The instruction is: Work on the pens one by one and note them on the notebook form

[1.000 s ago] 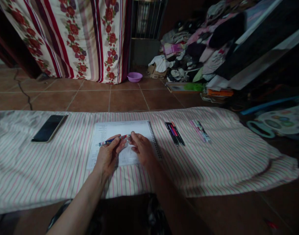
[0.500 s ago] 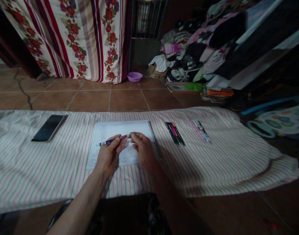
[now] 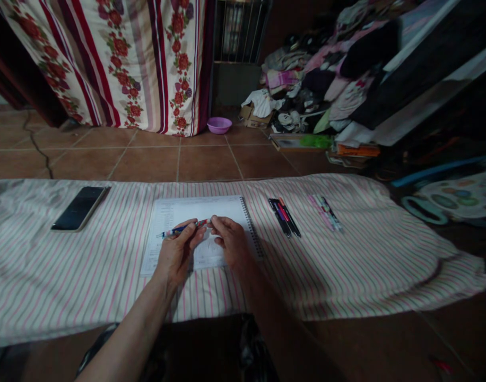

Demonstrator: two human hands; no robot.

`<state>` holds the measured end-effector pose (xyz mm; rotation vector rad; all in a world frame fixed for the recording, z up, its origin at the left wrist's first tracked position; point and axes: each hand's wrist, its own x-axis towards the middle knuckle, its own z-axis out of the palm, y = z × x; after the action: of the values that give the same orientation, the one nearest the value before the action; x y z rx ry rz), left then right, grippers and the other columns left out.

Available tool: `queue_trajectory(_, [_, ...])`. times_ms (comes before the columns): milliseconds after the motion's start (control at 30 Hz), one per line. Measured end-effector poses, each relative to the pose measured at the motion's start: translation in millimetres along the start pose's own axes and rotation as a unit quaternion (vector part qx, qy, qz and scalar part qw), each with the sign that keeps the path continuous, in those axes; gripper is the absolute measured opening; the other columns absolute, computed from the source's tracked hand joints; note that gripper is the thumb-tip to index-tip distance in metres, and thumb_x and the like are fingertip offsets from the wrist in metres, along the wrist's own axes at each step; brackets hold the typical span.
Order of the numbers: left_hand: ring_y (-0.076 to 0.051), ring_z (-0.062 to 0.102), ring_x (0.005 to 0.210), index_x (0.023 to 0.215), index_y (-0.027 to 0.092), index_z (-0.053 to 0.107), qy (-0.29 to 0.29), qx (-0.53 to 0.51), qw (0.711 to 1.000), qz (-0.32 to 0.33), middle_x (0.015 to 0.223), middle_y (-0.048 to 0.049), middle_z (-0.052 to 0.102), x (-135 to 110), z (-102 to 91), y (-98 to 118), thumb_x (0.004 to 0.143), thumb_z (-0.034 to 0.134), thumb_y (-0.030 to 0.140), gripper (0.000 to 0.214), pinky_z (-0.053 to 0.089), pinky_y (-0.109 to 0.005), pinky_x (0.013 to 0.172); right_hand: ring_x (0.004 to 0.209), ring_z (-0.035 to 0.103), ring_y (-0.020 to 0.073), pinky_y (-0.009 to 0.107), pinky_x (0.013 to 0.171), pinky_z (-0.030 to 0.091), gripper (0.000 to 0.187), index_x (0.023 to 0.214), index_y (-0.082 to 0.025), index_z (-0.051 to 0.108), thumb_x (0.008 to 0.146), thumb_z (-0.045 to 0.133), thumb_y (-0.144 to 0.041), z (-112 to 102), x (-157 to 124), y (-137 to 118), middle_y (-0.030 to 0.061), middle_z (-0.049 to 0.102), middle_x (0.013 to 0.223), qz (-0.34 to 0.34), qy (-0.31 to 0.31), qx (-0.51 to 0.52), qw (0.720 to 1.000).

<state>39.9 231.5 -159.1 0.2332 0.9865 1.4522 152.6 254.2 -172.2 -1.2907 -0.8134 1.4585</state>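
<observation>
Over a spiral notebook (image 3: pixel 227 207) with printed or written pages, my left hand (image 3: pixel 178 249) is closed around a slim pen (image 3: pixel 175 231), blue at its left end and red towards its right end. The pen lies nearly level across the fingers. At its right end, the thumb and forefinger of my right hand (image 3: pixel 231 239) pinch close to the tip; the exact contact is too small to make out. Both hands hover above the middle of the page and cover part of it.
A striped cloth (image 3: pixel 346 276) covers the low surface. On it lie a phone (image 3: pixel 79 208) at left, several dark pens (image 3: pixel 283 217) right of the notebook, and some pastel pens (image 3: pixel 326 212) farther right. Beyond, a purple basin (image 3: pixel 219 125) stands on the tiled floor.
My right fingertips have shifted very slightly at the pen's right end. The left hand and everything on the cloth stay where they were.
</observation>
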Motion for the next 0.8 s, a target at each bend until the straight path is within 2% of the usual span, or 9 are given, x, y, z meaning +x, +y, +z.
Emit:
queue_trajectory(167, [-0.014, 0.068, 0.063, 0.081, 0.005, 0.065, 0.008, -0.005, 1.0, 0.007, 0.072, -0.0111, 0.07, 0.2, 0.3, -1.1, 0.076, 0.056, -0.002, 0.012, 0.056, -0.019, 0.061, 0.068, 0.054, 0.0109, 0.021, 0.054, 0.036, 0.025, 0.073, -0.019, 0.066, 0.063, 0.067, -0.042, 1.3, -0.2, -1.0, 0.0028, 0.068, 0.082, 0.011, 0.004, 0.02, 1.0])
queue_trajectory(467, [-0.015, 0.068, 0.064, 0.08, 0.006, 0.064, 0.009, -0.015, 1.0, 0.009, 0.072, -0.0114, 0.07, 0.3, 2.4, -0.4, 0.076, 0.055, -0.001, 0.012, 0.056, -0.02, 0.061, 0.075, 0.063, 0.0145, 0.019, 0.051, 0.042, 0.033, 0.088, -0.022, 0.062, 0.063, 0.069, -0.043, -0.2, 0.9, -0.7, 0.0033, 0.068, 0.087, 0.04, -0.034, 0.113, 0.992])
queue_trajectory(633, [-0.015, 0.068, 0.065, 0.08, 0.005, 0.064, 0.002, -0.013, 1.0, 0.007, 0.074, -0.0119, 0.071, 0.9, 2.4, -1.9, 0.076, 0.056, -0.001, 0.012, 0.057, -0.02, 0.063, 0.069, 0.062, 0.013, 0.02, 0.052, 0.044, 0.031, 0.074, -0.018, 0.062, 0.063, 0.069, -0.046, -0.9, 0.3, -2.9, 0.0042, 0.068, 0.079, 0.047, -0.05, 0.098, 0.993])
queue_trajectory(800, [-0.016, 0.069, 0.069, 0.084, 0.006, 0.064, -0.008, 0.012, 1.0, 0.011, 0.076, -0.0125, 0.071, 0.2, 0.9, -5.4, 0.076, 0.057, 0.0, 0.012, 0.056, -0.021, 0.066, 0.067, 0.06, 0.0113, 0.019, 0.053, 0.042, 0.027, 0.072, -0.018, 0.064, 0.063, 0.07, -0.043, -4.6, 0.0, -0.8, 0.0023, 0.066, 0.073, 0.018, -0.033, 0.066, 0.997])
